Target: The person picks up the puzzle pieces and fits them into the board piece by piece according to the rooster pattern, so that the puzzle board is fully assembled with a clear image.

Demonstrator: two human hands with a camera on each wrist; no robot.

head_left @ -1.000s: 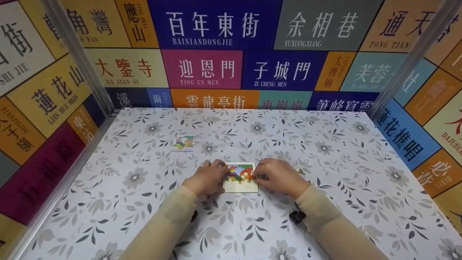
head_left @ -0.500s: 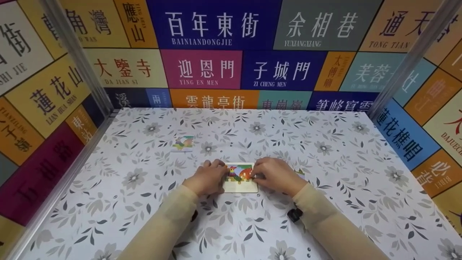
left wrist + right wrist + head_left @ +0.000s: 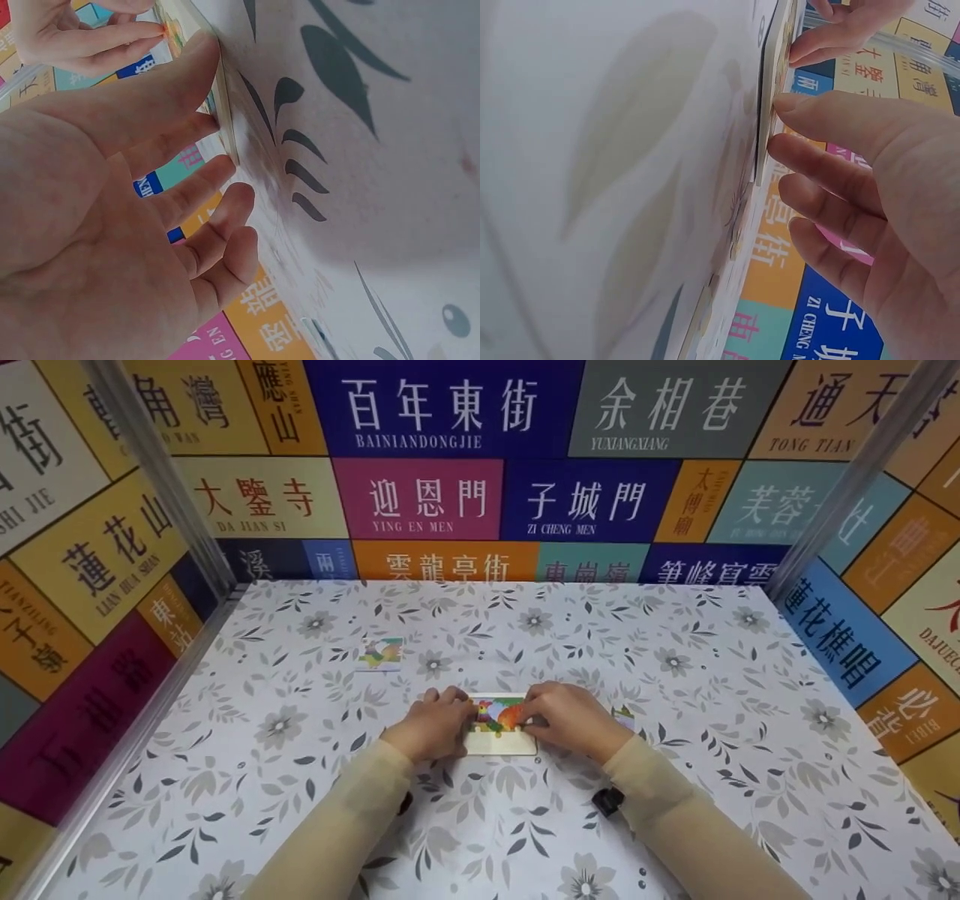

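A small cream puzzle board (image 3: pixel 501 745) lies on the table, its upper part filled with a colourful rooster picture (image 3: pixel 491 714) and its lower strip bare. My left hand (image 3: pixel 431 727) holds the board's left end; in the left wrist view the thumb and fingers of that hand (image 3: pixel 112 195) meet the board's edge (image 3: pixel 226 105). At the picture's right side my right hand (image 3: pixel 574 721) pinches a puzzle piece with thumb and forefinger, the piece mostly hidden by the fingertips. From the right wrist, this hand (image 3: pixel 900 180) touches the board (image 3: pixel 765 112), other fingers loosely bent.
Joined or stacked puzzle pieces (image 3: pixel 380 654) lie beyond the board to the left. More pieces (image 3: pixel 622 715) show partly behind the right hand. A floral cloth (image 3: pixel 675 663) covers the table, and printed panels (image 3: pixel 420 502) wall its back and sides.
My right fingers have shifted slightly left along the picture's right side, and the orange part there looks fuller. The left hand stays on the board's left end.
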